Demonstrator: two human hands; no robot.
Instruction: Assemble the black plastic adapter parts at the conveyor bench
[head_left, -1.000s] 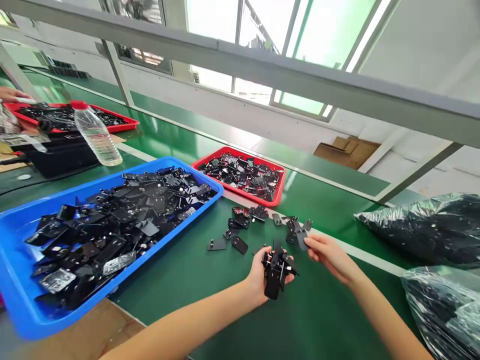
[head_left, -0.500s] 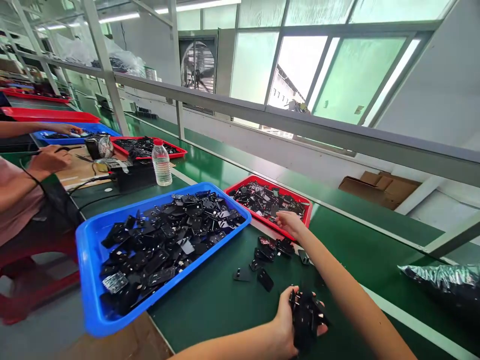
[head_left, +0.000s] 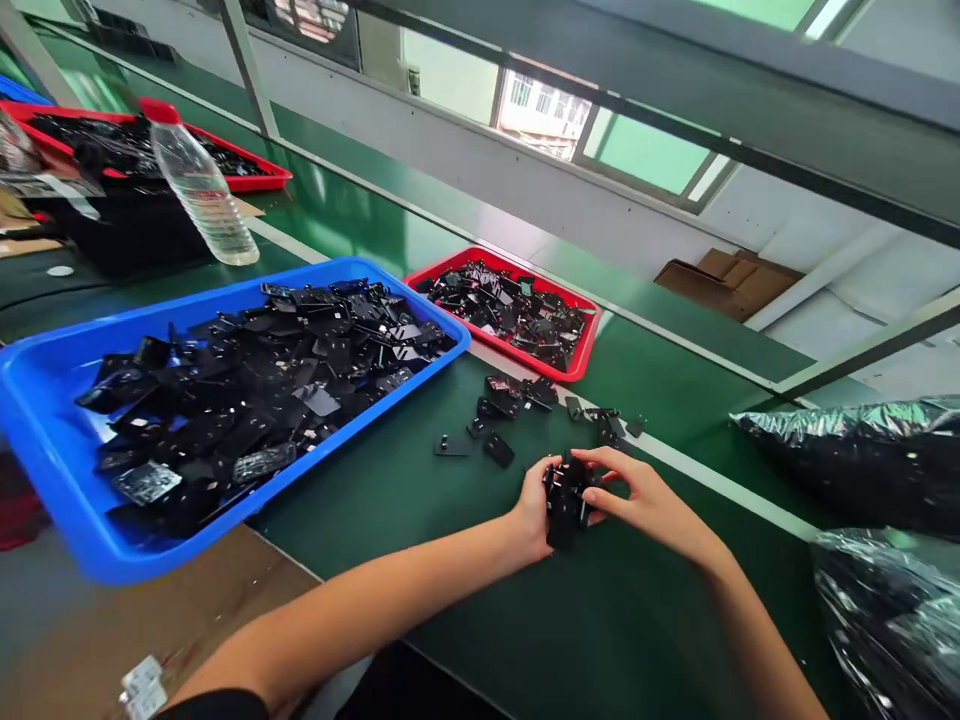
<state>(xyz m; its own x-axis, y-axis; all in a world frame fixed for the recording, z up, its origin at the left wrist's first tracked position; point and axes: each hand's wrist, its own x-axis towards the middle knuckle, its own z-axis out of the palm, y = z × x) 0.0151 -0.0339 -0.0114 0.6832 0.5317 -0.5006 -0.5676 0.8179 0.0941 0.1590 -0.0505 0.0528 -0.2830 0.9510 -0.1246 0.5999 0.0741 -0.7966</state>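
Bunch of black pieces (head_left: 564, 515): in left hand (head_left: 532, 508), over green table (head_left: 600, 630). Axes mixed; lowest piece lies lengthwise toward wearer. Flat, dark, small pale glints. Left fingers curled round bunch. Right hand (head_left: 641, 497): thumb and fingers at bunch's side, partly parted; cannot tell whether gripping one.

We count two hands (head_left: 637, 500), two red trays (head_left: 574, 372), one big blue tray (head_left: 52, 460), one bottle (head_left: 206, 195), two bags (head_left: 900, 450), uncountable parts (head_left: 561, 515)

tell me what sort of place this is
Probably a factory workshop: there's a long green workbench, a blue tray and a red tray heaped with small black parts.
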